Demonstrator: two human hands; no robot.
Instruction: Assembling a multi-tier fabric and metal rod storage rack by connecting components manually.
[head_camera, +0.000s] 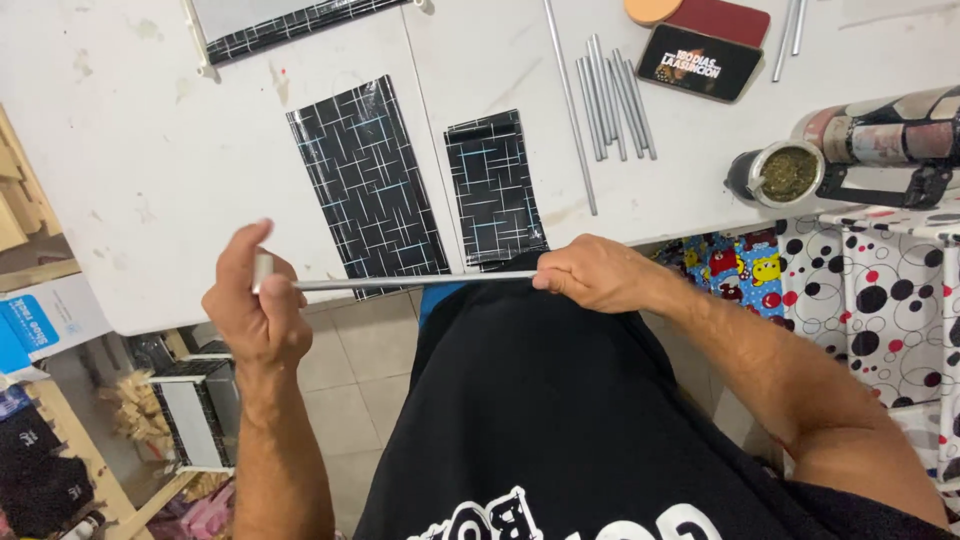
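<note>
**Metal rod held level between two hands, at the desk edge**

Hidden or unclear: the rod's right end disappears inside the right hand; its left end is blurred behind the left hand's thumb. A patterned piece at the top edge is cut off.

Packages and signs: a dark rectangular card with pale lettering lies far right on the white desk; a blue-and-white box sits lower left, below the desk.

Rod: long axis runs left to right, nearly level, just in front of the desk edge, crossing the lower ends of two black line-patterned sheets. Fingers of both hands are clamped around it. Loose rods lie beyond, pointing away.
</note>
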